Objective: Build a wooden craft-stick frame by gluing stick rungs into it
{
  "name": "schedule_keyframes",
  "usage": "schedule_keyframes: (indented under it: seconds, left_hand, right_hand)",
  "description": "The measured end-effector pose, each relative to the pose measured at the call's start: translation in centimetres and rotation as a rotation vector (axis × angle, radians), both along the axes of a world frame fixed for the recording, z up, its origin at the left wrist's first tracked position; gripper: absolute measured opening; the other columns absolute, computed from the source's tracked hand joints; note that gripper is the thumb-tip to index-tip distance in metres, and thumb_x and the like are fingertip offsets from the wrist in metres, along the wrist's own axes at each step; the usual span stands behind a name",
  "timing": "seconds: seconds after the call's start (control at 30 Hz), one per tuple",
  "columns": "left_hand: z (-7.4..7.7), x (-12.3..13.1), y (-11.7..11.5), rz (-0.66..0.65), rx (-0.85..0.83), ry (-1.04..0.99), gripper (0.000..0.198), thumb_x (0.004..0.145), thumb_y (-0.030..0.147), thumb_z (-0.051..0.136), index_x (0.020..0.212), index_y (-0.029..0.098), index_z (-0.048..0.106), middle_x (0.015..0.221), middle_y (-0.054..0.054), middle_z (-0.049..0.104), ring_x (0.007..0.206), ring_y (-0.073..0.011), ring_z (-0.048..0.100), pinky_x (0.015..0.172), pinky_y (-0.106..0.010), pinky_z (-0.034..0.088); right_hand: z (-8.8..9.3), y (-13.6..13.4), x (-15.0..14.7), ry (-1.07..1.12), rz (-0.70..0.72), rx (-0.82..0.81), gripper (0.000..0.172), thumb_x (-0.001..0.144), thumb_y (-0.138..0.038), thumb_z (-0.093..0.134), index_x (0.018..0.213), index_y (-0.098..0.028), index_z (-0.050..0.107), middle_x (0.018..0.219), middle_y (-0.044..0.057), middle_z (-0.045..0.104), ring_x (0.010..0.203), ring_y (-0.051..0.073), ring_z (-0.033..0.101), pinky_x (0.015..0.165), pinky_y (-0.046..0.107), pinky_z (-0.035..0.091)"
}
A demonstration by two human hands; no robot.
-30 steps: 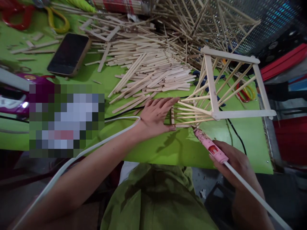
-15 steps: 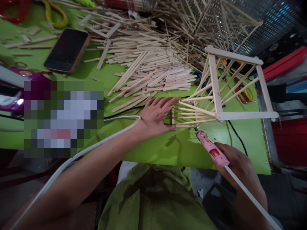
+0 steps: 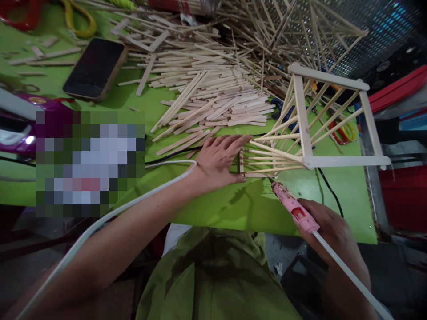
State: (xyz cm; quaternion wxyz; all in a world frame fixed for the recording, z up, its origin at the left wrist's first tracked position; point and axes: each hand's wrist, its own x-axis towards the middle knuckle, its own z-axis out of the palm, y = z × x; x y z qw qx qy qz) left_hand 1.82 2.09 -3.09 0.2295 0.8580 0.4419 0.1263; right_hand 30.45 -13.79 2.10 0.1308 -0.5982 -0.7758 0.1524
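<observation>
My left hand [image 3: 218, 160] steadies the narrow end of a wooden stick structure [image 3: 305, 120], its fingers and thumb spread across the end and touching it. The structure joins a flat-stick square frame on the right to a smaller frame under my left hand by thin round sticks. Wrapped in my right hand [image 3: 328, 229] is a pink glue gun [image 3: 295, 206] with a stained front and a long white glue stick [image 3: 347, 271] out of its back. The gun's nozzle points at the lower edge stick, close to or touching it.
A large pile of loose sticks [image 3: 213, 93] covers the table's [image 3: 200, 209] far side. A phone [image 3: 95, 69] and yellow-handled scissors [image 3: 80, 26] lie at upper left. A white cable [image 3: 140, 195] crosses my left forearm. Behind stands a perforated metal basket [image 3: 376, 26].
The glue gun's nozzle has shifted very slightly left along the lower edge stick. My left hand stays on the structure, and the view has moved a little.
</observation>
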Motion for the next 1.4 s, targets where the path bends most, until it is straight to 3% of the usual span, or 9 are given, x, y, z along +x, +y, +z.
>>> schedule_keyframes:
  seconds: [0.37, 0.6, 0.77, 1.4]
  left_hand:
    - [0.4, 0.1, 0.0, -0.007, -0.021, 0.023, 0.099, 0.076, 0.056, 0.074, 0.158, 0.031, 0.026, 0.158, -0.008, 0.045, 0.144, -0.0348, 0.041, 0.118, -0.051, 0.032]
    - [0.0, 0.1, -0.1, 0.007, 0.005, -0.001, 0.098, 0.074, 0.057, 0.075, 0.157, 0.03, 0.029, 0.157, -0.008, 0.047, 0.142, -0.035, 0.043, 0.118, -0.051, 0.031]
    - [-0.1, 0.1, 0.0, -0.002, 0.003, -0.002, 0.099, 0.074, 0.058, 0.075, 0.157, 0.029, 0.029, 0.157, -0.009, 0.046, 0.142, -0.0356, 0.043, 0.117, -0.051, 0.032]
    - [-0.1, 0.0, 0.0, -0.005, 0.007, -0.005, 0.1, 0.074, 0.056, 0.077, 0.157, 0.03, 0.029, 0.157, -0.008, 0.047, 0.142, -0.0343, 0.043, 0.116, -0.05, 0.034]
  right_hand:
    - [0.5, -0.3, -1.2, 0.01, -0.093, 0.0, 0.029, 0.097, -0.036, 0.058, 0.125, -0.029, 0.061, 0.113, 0.007, 0.074, 0.098, 0.031, 0.07, 0.089, 0.042, 0.051]
    - [0.8, -0.3, -2.2, 0.025, -0.142, -0.034, 0.026, 0.097, -0.034, 0.058, 0.121, -0.025, 0.063, 0.11, 0.007, 0.074, 0.096, 0.029, 0.069, 0.085, 0.04, 0.05]
    - [0.6, 0.2, -1.7, 0.002, -0.101, -0.09, 0.023, 0.096, -0.036, 0.058, 0.114, -0.022, 0.065, 0.105, 0.007, 0.074, 0.091, 0.027, 0.07, 0.08, 0.038, 0.052]
    - [0.0, 0.7, -0.7, -0.039, 0.056, 0.112, 0.028, 0.096, -0.035, 0.054, 0.123, -0.029, 0.061, 0.101, 0.006, 0.076, 0.082, 0.028, 0.072, 0.072, 0.038, 0.058]
